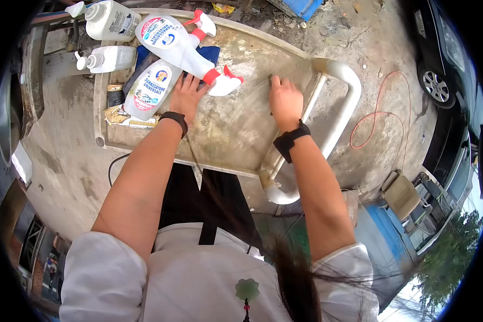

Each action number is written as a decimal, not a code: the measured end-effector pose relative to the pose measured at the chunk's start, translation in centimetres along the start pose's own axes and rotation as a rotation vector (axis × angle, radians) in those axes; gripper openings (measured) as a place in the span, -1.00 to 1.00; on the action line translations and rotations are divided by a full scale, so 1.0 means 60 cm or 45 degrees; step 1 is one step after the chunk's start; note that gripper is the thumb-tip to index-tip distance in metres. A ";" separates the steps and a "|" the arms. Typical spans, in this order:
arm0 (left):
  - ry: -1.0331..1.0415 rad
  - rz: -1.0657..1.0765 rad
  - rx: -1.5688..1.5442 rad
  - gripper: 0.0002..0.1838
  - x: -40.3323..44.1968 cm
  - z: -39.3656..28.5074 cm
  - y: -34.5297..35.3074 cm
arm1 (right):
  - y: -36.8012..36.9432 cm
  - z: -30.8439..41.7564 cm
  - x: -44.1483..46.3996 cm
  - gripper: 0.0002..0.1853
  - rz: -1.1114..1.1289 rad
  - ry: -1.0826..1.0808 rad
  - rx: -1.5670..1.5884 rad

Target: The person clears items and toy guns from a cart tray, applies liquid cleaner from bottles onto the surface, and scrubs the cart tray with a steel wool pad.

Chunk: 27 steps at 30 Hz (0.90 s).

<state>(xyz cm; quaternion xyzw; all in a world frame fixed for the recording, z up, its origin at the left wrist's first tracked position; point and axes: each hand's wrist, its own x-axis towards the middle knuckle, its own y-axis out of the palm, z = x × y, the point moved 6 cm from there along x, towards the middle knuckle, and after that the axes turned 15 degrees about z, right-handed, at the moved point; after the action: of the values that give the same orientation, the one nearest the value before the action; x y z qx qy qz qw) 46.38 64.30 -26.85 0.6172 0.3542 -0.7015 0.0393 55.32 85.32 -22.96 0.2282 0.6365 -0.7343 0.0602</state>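
Observation:
My left hand (187, 100) rests against two white spray bottles, its fingers spread and partly hidden behind the bottle neck. The upper spray bottle (169, 40) lies across the lower spray bottle (152, 88); both have red-and-white trigger heads and "Sgrassatore Universale" labels, though the lower one's head cannot be clearly told apart. Under them shows a dark blue cloth (209, 53). On the right side of the stained cart top (236, 129), my right hand (286, 102) is closed with curled fingers. A small dark edge shows at its fingertips, too little to name.
Two white pump bottles (112, 21) (111, 59) stand at the cart's left end, near a gold-patterned packet (129, 118). A thick white handle (343, 107) curves off the right end. Beyond lie an orange hose (378, 114) and a parked car (440, 64).

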 end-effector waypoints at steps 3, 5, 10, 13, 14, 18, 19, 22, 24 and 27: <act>0.029 -0.019 -0.048 0.40 0.001 -0.002 0.002 | 0.113 0.083 -0.059 -0.82 -0.262 -0.442 0.132; 0.022 -0.041 -0.040 0.40 0.000 0.000 0.004 | 0.168 0.113 -0.064 -0.82 -0.144 -0.505 0.151; -0.005 -0.003 -0.050 0.40 0.001 0.000 0.010 | 0.029 -0.026 0.070 -0.83 -0.022 0.062 0.005; -0.008 0.004 -0.016 0.40 0.007 -0.002 0.005 | -0.017 -0.052 0.113 -0.84 -0.248 0.130 0.120; -0.021 -0.007 0.014 0.41 0.009 -0.002 0.010 | -0.031 -0.017 0.120 -0.84 -0.324 0.019 0.187; -0.032 0.008 0.085 0.41 0.010 -0.003 0.012 | 0.002 0.076 0.153 -0.84 -0.279 -0.209 0.218; -0.027 0.013 0.091 0.41 0.012 0.001 0.011 | 0.010 0.061 0.162 -0.85 -0.240 -0.141 0.200; 0.021 -0.057 0.002 0.39 0.011 0.004 0.013 | -0.004 -0.006 0.150 -0.89 -0.389 -0.062 0.102; 0.036 -0.090 -0.046 0.39 0.005 0.003 0.008 | -0.006 -0.057 0.139 -0.88 -0.205 0.126 -0.042; 0.034 -0.118 -0.028 0.38 0.013 0.003 0.017 | -0.021 -0.045 0.076 -0.89 -0.070 -0.145 -0.134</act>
<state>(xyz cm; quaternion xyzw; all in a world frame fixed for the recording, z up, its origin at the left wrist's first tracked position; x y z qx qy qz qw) 46.53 63.75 -27.98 0.6089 0.3905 -0.6904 0.0088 51.47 89.10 -23.92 0.1651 0.6757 -0.7131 0.0878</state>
